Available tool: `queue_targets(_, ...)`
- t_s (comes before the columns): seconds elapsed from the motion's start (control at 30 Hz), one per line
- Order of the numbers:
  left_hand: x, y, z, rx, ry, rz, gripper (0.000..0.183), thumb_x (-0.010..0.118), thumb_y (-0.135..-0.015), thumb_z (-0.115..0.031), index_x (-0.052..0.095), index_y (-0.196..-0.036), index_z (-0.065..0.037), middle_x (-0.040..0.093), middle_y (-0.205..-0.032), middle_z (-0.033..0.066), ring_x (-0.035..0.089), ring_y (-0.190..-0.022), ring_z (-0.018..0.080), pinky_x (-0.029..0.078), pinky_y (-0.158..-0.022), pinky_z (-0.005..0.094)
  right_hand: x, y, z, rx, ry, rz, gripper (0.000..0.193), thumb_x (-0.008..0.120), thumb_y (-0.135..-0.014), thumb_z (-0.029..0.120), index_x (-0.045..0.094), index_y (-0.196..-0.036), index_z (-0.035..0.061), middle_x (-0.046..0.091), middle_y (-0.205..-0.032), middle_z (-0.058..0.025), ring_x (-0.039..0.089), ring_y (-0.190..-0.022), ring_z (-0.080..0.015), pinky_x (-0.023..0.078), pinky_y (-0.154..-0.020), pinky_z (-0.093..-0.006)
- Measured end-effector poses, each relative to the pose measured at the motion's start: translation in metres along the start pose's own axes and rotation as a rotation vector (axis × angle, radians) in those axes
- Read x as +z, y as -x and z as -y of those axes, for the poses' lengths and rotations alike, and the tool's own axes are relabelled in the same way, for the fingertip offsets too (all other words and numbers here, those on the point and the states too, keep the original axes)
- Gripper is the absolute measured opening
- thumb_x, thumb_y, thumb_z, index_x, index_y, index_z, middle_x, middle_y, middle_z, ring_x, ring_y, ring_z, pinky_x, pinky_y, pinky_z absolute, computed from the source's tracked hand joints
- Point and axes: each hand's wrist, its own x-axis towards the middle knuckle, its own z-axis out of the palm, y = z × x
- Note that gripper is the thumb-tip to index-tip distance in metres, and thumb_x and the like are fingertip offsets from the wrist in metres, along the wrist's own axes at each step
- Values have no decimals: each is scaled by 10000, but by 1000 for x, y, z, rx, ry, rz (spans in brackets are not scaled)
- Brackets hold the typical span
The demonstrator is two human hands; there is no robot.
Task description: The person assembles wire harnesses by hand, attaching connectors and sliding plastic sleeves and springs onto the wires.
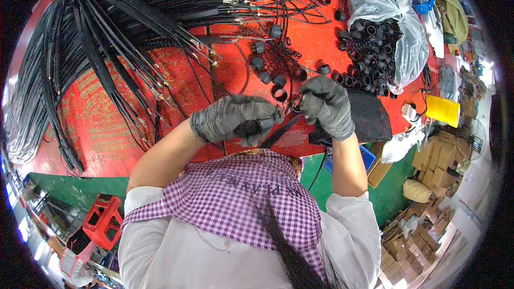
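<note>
Grey-gloved, your left hand (235, 116) clasps a black cap (266, 123) over the counter (120, 152), near side; your right hand (327, 101) pinches a small, unclear piece (296, 109). Likely part-fitting; next move needs careful alignment.

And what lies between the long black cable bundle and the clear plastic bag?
Loose round black caps and tangled thin black pieces, on the red tabletop; head view.

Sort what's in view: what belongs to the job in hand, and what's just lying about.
Seemingly part of the job:
dark piece in the gloved left hand
black caps beyond the hands
black cables with metal ends, probably

Seemingly just lying about:
yellow roll
red stool
cardboard boxes
</note>
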Motion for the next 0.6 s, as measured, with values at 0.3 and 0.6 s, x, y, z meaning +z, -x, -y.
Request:
queue_targets(0.3,-2,-11,4,23,-146,-63,325,562,-831,-284,554,-1021,-21,587,-778,36,543,-638,118,451,-580,247,-4,1,-8,215,-95,-137,180,620,-794,210,589,-876,53,567,-679,11,502,-526,-53,396,-446,-192)
queue_targets(0.6,16,-37,-4,695,-1285,-509,299,634,-700,-161,556,-966,-47,559,-733,114,560,-656,280,462,-601,349,-22,16,-34,299,-346,-292,259,615,-798,263,591,-933,43,579,-675,-4,515,-519,-66,400,-429,-188)
